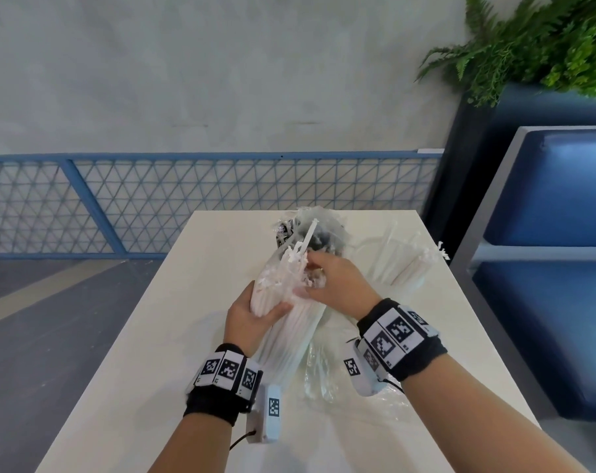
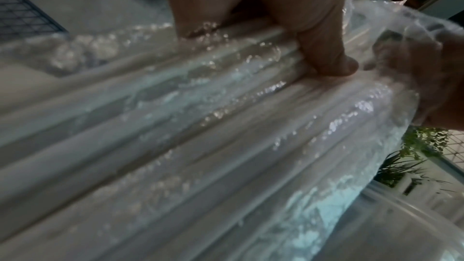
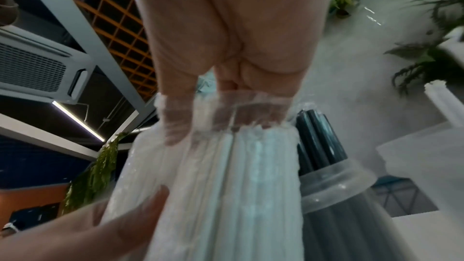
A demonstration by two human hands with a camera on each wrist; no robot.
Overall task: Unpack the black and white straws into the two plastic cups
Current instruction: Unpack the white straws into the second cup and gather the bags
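Our left hand [image 1: 252,315] grips the bag of white straws [image 1: 282,322] above the table [image 1: 146,336]; our right hand [image 1: 334,285] pinches its torn top. Just behind the bag, black straws [image 3: 319,142] stand in a cup [image 3: 334,188].

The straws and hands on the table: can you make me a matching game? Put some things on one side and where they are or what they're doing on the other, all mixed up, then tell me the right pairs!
Things:
1. left hand
2. right hand
3. black straws
4. fern plant

Places or states:
A. standing in a clear plastic cup
B. up in the far right corner, off the table
C. gripping the middle of the white straw bundle
D. pinching the plastic wrap at the bundle's top end

Pairs: 1-C, 2-D, 3-A, 4-B
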